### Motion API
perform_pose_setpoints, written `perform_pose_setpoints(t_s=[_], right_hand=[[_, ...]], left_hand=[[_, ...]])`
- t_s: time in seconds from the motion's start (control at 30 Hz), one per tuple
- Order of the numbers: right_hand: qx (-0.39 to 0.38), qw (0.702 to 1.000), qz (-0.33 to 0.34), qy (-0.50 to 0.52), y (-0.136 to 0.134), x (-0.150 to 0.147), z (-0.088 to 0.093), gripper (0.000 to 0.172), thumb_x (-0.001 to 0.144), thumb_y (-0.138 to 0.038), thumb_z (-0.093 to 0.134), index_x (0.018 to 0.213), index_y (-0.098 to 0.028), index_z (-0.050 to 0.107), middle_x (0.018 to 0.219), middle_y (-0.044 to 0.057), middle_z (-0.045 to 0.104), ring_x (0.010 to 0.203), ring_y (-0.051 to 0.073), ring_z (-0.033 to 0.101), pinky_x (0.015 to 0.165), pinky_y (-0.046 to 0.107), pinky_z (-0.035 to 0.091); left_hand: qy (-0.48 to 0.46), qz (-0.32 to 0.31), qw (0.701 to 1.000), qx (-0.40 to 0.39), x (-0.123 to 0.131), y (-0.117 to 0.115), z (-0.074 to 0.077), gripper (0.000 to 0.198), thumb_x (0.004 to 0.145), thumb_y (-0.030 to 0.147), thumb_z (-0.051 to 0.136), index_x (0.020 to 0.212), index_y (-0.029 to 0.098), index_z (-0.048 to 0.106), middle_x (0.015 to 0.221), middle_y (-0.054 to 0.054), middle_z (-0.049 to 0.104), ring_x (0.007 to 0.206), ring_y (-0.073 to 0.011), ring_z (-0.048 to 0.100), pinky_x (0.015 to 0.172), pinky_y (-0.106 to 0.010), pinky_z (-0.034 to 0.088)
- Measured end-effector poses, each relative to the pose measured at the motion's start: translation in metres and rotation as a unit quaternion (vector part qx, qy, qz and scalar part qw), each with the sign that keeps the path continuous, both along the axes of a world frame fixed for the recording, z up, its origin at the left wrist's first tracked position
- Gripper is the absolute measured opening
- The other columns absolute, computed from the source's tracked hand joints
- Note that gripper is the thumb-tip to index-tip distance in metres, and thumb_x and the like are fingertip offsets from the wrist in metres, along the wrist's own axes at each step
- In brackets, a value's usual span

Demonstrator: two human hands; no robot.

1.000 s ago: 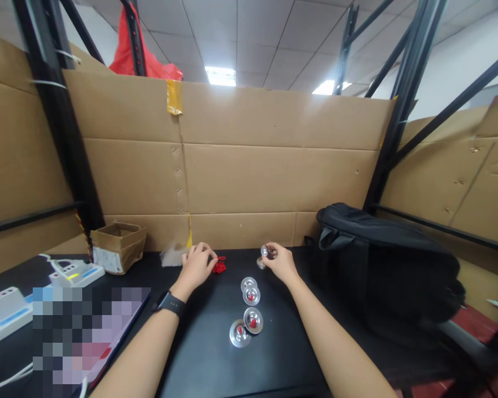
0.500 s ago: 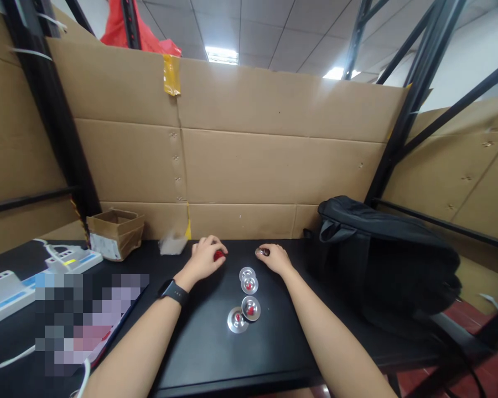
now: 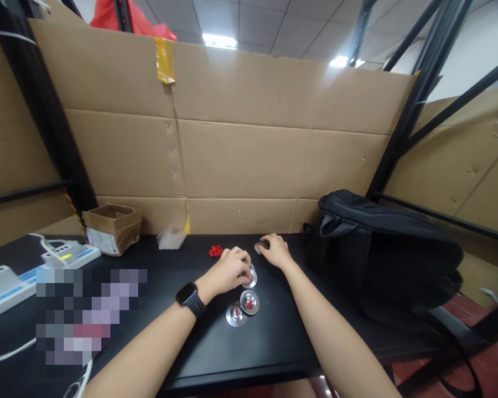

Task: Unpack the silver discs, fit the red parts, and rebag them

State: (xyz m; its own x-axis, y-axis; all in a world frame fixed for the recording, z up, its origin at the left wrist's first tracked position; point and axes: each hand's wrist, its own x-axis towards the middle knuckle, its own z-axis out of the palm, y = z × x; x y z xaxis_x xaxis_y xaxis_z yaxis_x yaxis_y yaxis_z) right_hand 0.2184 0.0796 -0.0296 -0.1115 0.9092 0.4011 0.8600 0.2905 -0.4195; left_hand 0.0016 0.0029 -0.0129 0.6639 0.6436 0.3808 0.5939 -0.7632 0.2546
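1. two bare hands rest on the black tabletop (image 3: 232,354) in the lower middle of the frame.
2. the left hand (image 3: 228,272), with a black wristwatch (image 3: 191,299) on its wrist, lies over a round silver metal disc (image 3: 252,277). its fingers are bent together down onto the disc, and i cannot tell whether they grip it.
3. the right hand (image 3: 276,252), just above and to the right, has its fingertips closed on a small silver metal cap (image 3: 259,246) that sits on the tabletop.
4. two more silver discs with red centres (image 3: 249,302) lie touching each other just below the left hand.
5. a small red heap (image 3: 216,251) lies just to the upper left of the left hand.
6. a black fabric backpack (image 3: 382,249) fills the right middle of the frame. an open brown cardboard box (image 3: 112,225) and white power strips (image 3: 8,279) stand at the left.
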Motion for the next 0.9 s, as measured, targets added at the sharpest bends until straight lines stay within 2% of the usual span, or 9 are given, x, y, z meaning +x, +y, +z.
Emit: perform_pose_setpoints(t_s=[0.13, 0.27, 0.37, 0.47, 0.53, 0.63, 0.8, 0.9], right_hand=[[0.019, 0.998, 0.042, 0.033, -0.006, -0.003, 0.008, 0.024, 0.082, -0.028, 0.066, 0.106, -0.026, 0.07, 0.12, 0.008, 0.065, 0.116, 0.028, 0.053, 0.096, 0.044, 0.038], [0.022, 0.982, 0.165, 0.094, -0.015, -0.007, 0.018, 0.037, 0.077, -0.01, 0.06, 0.108, -0.026, 0.071, 0.117, 0.005, 0.068, 0.115, 0.024, 0.057, 0.1, 0.042, 0.04], [-0.045, 0.946, 0.274, 0.166, -0.023, -0.011, 0.022, 0.049, 0.071, -0.008, 0.063, 0.118, -0.023, 0.069, 0.118, 0.005, 0.07, 0.108, 0.022, 0.063, 0.098, 0.037, 0.045], [-0.115, 0.91, 0.337, 0.211, -0.031, -0.019, 0.022, 0.066, 0.068, -0.019, 0.077, 0.132, -0.023, 0.061, 0.124, 0.007, 0.069, 0.112, 0.026, 0.064, 0.097, 0.039, 0.049], [-0.134, 0.894, 0.344, 0.254, -0.036, -0.028, 0.02, 0.07, 0.068, -0.03, 0.082, 0.134, -0.023, 0.06, 0.121, 0.007, 0.071, 0.111, 0.027, 0.065, 0.093, 0.041, 0.052], [-0.137, 0.863, 0.328, 0.359, -0.041, -0.042, 0.017, 0.064, 0.071, -0.04, 0.081, 0.129, -0.022, 0.063, 0.117, 0.008, 0.073, 0.107, 0.026, 0.068, 0.093, 0.043, 0.054], [-0.138, 0.816, 0.31, 0.469, -0.047, -0.058, 0.016, 0.057, 0.068, -0.041, 0.085, 0.119, -0.02, 0.07, 0.117, 0.01, 0.073, 0.112, 0.027, 0.067, 0.105, 0.049, 0.048], [-0.148, 0.807, 0.297, 0.488, -0.051, -0.061, 0.017, 0.056, 0.066, -0.043, 0.086, 0.115, -0.019, 0.07, 0.114, 0.01, 0.074, 0.112, 0.028, 0.067, 0.107, 0.05, 0.047]], left_hand=[[-0.014, 0.011, 1.0, 0.017, -0.001, -0.001, 0.001, 0.007, 0.083, 0.027, 0.072, 0.08, 0.031, 0.077, 0.106, -0.002, 0.063, 0.109, -0.0236, 0.05, 0.089, -0.038, 0.034], [-0.061, 0.07, 0.995, 0.03, -0.008, 0.003, 0.006, 0.009, 0.087, 0.03, 0.067, 0.083, 0.03, 0.075, 0.112, -0.002, 0.062, 0.113, -0.024, 0.049, 0.091, -0.039, 0.035], [-0.159, 0.137, 0.978, 0.007, -0.014, 0.01, 0.006, 0.015, 0.089, 0.038, 0.064, 0.085, 0.029, 0.075, 0.114, -0.003, 0.06, 0.113, -0.0243, 0.051, 0.095, -0.041, 0.038], [-0.278, 0.155, 0.947, -0.037, -0.016, 0.02, 0.002, 0.021, 0.089, 0.041, 0.062, 0.089, 0.025, 0.076, 0.111, -0.005, 0.059, 0.108, -0.0225, 0.057, 0.097, -0.039, 0.043], [-0.343, 0.149, 0.925, -0.062, -0.015, 0.026, -0.002, 0.023, 0.088, 0.041, 0.062, 0.089, 0.022, 0.076, 0.109, -0.006, 0.059, 0.104, -0.0212, 0.06, 0.097, -0.036, 0.046], [-0.392, 0.143, 0.905, -0.08, -0.013, 0.03, -0.006, 0.027, 0.088, 0.043, 0.062, 0.088, 0.02, 0.076, 0.106, -0.008, 0.06, 0.102, -0.0211, 0.061, 0.098, -0.035, 0.047], [-0.394, 0.146, 0.906, -0.057, -0.009, 0.029, -0.009, 0.026, 0.088, 0.041, 0.062, 0.086, 0.02, 0.076, 0.104, -0.007, 0.06, 0.102, -0.0206, 0.061, 0.098, -0.035, 0.047], [-0.372, 0.183, 0.91, -0.028, -0.008, 0.027, -0.01, 0.023, 0.089, 0.04, 0.062, 0.086, 0.022, 0.076, 0.106, -0.007, 0.06, 0.104, -0.0214, 0.06, 0.098, -0.036, 0.047]])
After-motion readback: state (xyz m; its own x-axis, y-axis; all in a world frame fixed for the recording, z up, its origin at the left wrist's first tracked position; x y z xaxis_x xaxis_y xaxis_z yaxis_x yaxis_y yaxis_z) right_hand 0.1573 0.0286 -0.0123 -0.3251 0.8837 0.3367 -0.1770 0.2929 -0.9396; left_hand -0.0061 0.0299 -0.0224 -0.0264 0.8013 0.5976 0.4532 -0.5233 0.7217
